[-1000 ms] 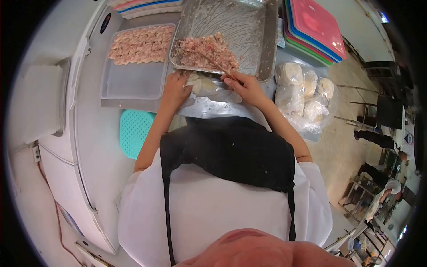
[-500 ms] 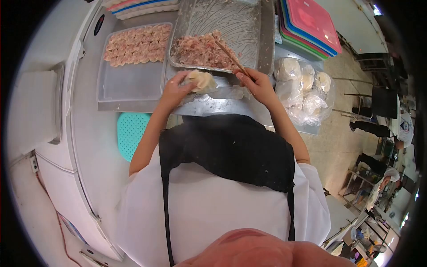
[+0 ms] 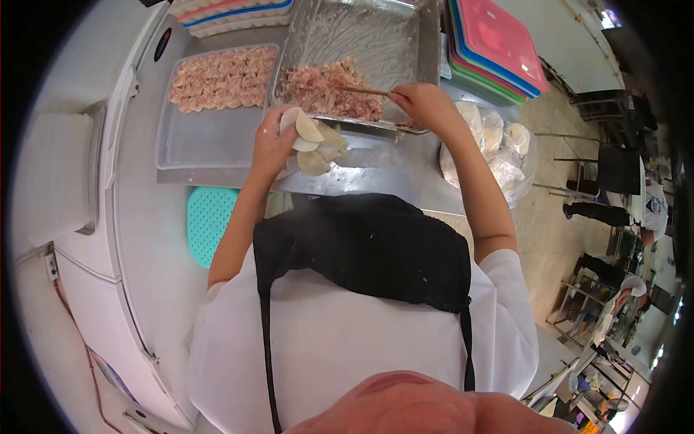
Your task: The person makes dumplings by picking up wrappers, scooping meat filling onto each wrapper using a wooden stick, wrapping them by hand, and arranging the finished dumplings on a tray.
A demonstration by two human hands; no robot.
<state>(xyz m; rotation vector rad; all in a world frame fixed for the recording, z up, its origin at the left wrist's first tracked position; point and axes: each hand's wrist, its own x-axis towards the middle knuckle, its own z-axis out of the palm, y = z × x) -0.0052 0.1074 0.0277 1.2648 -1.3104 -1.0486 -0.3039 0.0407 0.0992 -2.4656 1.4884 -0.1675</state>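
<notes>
My left hand (image 3: 272, 145) is closed on a pale round dumpling wrapper (image 3: 309, 129), held up near the metal tray's front edge. Just below it, more wrappers (image 3: 323, 153) lie bunched over the steel table. My right hand (image 3: 421, 106) grips a thin wooden stick (image 3: 365, 90); its far end touches the minced meat filling (image 3: 334, 79). That filling is heaped at the near left of the deep metal tray (image 3: 372, 29). To the left, filled dumplings (image 3: 224, 76) sit in tight rows in a clear plastic tray (image 3: 206, 145).
A bag of pale dough balls (image 3: 499, 148) stands right of my right forearm. Coloured lids (image 3: 502, 43) are stacked at the back right, filled trays (image 3: 231, 14) at the back left. A turquoise perforated piece (image 3: 210, 224) is below the table edge. People are in the far right background.
My right hand has moved up and right, and the stick now lies nearly level with its end in the filling. My left hand has lifted slightly, with a wrapper now spread at its fingers.
</notes>
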